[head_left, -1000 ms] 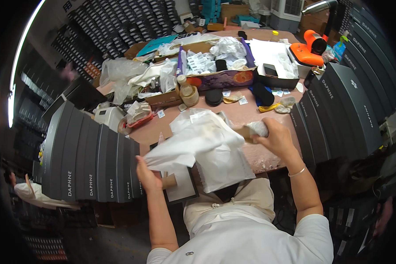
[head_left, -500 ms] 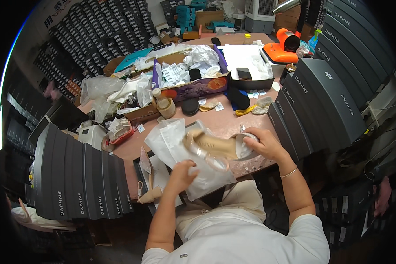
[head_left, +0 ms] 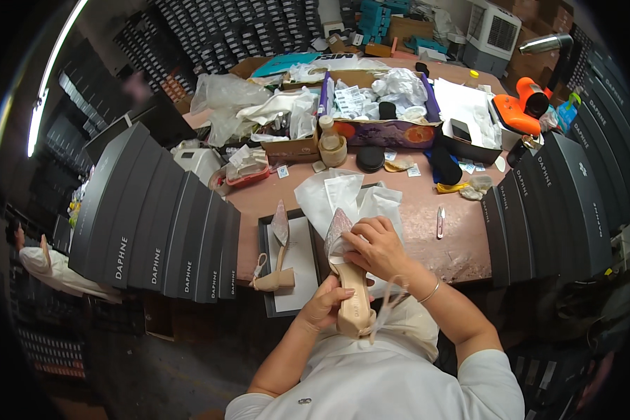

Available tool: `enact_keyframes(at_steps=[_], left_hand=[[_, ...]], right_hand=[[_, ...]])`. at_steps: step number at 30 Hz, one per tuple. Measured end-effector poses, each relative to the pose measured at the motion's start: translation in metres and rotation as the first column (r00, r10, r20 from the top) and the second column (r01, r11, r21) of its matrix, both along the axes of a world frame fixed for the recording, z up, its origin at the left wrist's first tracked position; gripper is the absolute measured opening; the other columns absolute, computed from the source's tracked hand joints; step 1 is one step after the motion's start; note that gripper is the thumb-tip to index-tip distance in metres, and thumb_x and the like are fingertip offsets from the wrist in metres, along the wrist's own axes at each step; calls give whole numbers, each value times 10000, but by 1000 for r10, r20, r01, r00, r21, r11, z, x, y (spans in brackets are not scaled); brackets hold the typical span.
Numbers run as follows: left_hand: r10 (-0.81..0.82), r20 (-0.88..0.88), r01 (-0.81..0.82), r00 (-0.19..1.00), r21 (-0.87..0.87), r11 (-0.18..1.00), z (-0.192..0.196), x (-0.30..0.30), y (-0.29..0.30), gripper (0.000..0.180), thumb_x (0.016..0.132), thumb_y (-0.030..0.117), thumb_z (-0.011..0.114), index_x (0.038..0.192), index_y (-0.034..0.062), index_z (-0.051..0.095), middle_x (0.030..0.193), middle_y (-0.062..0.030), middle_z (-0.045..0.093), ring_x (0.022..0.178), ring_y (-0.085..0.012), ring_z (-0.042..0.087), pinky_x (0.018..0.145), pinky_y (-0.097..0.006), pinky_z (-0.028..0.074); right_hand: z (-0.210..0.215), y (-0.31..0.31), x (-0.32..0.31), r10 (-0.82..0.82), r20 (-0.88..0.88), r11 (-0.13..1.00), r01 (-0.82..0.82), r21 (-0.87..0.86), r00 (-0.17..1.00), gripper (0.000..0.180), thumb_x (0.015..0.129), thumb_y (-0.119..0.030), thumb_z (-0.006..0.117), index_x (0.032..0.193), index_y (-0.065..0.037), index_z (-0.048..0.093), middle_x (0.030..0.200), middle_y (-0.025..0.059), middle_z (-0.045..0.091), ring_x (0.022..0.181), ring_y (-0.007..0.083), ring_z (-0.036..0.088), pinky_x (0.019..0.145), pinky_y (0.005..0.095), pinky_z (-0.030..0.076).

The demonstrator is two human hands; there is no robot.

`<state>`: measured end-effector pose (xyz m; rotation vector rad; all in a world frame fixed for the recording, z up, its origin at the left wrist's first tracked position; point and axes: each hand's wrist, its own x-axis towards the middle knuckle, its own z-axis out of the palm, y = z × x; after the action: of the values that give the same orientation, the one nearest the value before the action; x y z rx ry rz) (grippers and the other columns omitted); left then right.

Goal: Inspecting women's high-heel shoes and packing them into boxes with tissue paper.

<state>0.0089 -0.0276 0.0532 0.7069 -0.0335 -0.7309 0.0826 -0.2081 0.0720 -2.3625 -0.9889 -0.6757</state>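
A beige pointed-toe shoe (head_left: 356,302) with a sparkly toe and thin straps lies tilted in front of my body, its toe pointing away. My left hand (head_left: 323,305) grips it by the side near the heel, thumb on the insole. My right hand (head_left: 379,248) is closed at the toe opening, fingertips pressed in where some white paper shows; what they pinch is partly hidden. White tissue paper (head_left: 327,198) lies spread behind the shoe. To the left, a matching shoe (head_left: 276,280) with a block heel rests in an open dark shoebox (head_left: 293,306).
Small thread snips (head_left: 440,222) lie on the pink tabletop (head_left: 420,203) at right. Stacked dark shoeboxes stand left (head_left: 140,217) and right (head_left: 546,203). Behind are a purple carton (head_left: 381,134) of papers, a bottle (head_left: 327,133) and an orange tool (head_left: 518,112). Another person (head_left: 45,259) is at far left.
The shoe has swung from sideways to toe-away and come nearer my body. My left hand has taken hold of it. My right hand has shifted onto the toe opening. The view has turned left.
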Motion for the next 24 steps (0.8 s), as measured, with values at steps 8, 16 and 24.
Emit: enact_keyframes(at_steps=[8,16,24], left_hand=[[236,132,-262,963,248,933,-34,-28,-19,690,875,89,582,1417,66,157,1310,-111,375,1216,-179,424,1009,-338,404],[283,136,-312,949,290,905,-28,-21,-6,669,795,-9,556,1383,75,248,1200,-88,434,1096,-156,489,932,-312,455],[270,361,-412,893,409,815,-31,-25,-12,684,789,7,614,1374,53,262,1140,-76,459,1004,-138,532,857,-293,493]], right_hand=[[-10,19,-29,-84,-326,996,91,9,942,481,735,-266,764,1142,-76,593,1235,144,495,1244,363,406,990,476,330],[-5,8,-47,55,-486,990,14,138,872,576,748,-378,764,1168,-40,562,1327,208,422,1317,444,318,1062,504,298],[-12,15,-17,163,-703,980,-32,195,693,747,693,-508,786,1163,34,577,1210,270,456,1070,405,506,899,425,454]])
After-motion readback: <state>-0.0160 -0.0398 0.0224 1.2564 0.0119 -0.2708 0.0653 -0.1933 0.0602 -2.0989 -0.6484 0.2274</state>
